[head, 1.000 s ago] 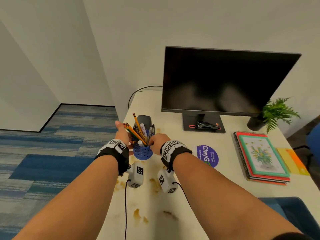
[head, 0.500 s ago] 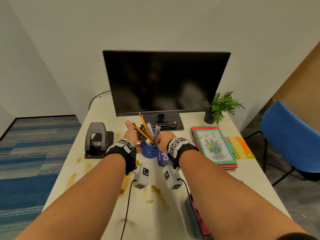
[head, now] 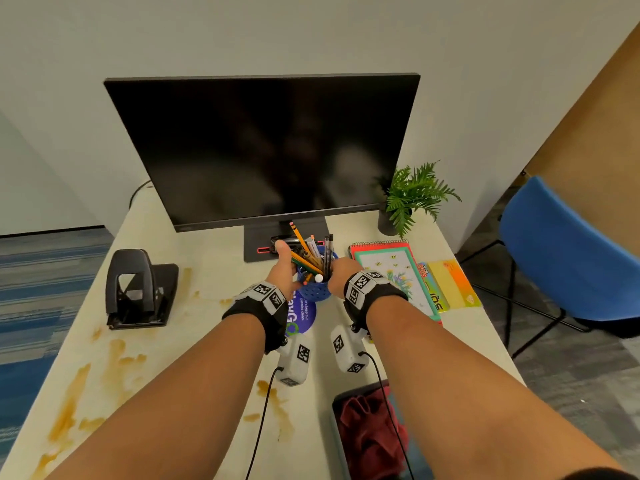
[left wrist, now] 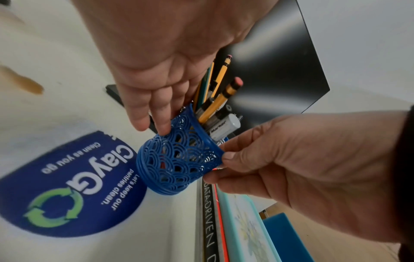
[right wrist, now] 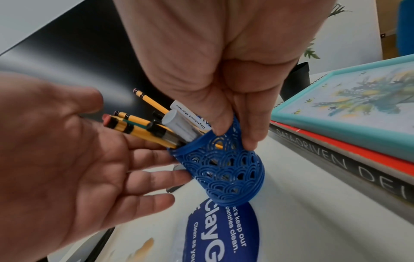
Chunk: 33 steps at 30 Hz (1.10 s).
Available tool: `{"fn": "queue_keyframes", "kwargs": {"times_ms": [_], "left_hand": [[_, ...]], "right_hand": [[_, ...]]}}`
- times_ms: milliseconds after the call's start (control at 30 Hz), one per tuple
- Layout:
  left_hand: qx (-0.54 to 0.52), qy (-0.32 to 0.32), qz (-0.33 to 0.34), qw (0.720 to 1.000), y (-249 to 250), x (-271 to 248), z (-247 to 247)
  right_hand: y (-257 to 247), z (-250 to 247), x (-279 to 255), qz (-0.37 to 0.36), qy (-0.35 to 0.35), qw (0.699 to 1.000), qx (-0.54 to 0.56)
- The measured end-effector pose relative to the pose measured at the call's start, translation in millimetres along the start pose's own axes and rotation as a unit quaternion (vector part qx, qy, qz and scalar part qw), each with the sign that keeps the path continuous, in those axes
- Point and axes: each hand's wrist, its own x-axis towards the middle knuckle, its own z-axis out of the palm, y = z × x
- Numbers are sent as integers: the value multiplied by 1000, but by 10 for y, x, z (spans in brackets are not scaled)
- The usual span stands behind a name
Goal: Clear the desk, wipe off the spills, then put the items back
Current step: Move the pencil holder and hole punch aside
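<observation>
Nearest, one red cloth (head: 367, 434) in a tray (head: 337, 403), amid brown spills (head: 69, 410) on the desk (head: 214, 358). Farther on, one blue cup (head: 313, 292) (several pencils, at least two markers inside), lifted above a round sticker (head: 299, 315): right hand (head: 341, 271) pinching its rim, left hand (head: 284, 270) with straight fingers (left wrist: 164, 117) against its side. Beside: one hole punch (head: 138, 289), a stack of books (head: 394, 275). Behind: one monitor (head: 263, 147), one plant (head: 412, 195).
</observation>
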Motion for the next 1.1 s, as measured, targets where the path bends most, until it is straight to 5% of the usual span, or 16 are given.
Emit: {"fn": "queue_keyframes", "kwargs": {"times_ms": [600, 900, 1100], "left_hand": [[45, -16, -9, 999, -65, 295, 87], [102, -3, -7, 995, 24, 137, -156], [263, 33, 65, 962, 44, -59, -578]], "right_hand": [[85, 151, 225, 27, 14, 999, 36], [-135, 25, 0, 14, 130, 986, 105], [-451, 32, -225, 0, 147, 984, 104]]}}
